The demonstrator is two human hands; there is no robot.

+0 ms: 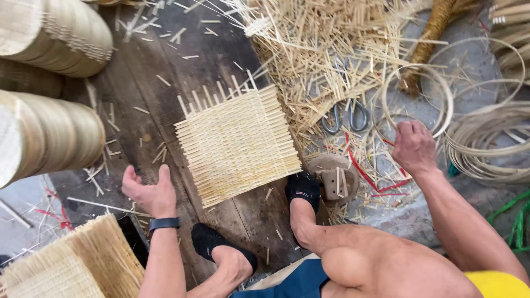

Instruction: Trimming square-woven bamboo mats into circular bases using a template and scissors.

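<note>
A square woven bamboo mat [236, 144] lies on dark wooden boards [165, 99], with loose strip ends sticking out along its far edge. My left hand [149, 190] hovers open just left of the mat's near corner, a dark band on the wrist, holding nothing. My right hand [414, 146] is out to the right, fingers closed on a thin bamboo hoop [441, 96] lying among the scraps. My black-socked foot [302, 187] rests at the mat's near right corner; the other foot [212, 243] is on the boards below.
Scissors [345, 118] lie in a heap of bamboo offcuts [326, 49]. Coiled bamboo rings [486, 140] sit far right. Stacks of round woven pieces [49, 132] stand on the left, and finished mats [72, 262] are piled bottom left. A round wooden block [334, 176] sits by my foot.
</note>
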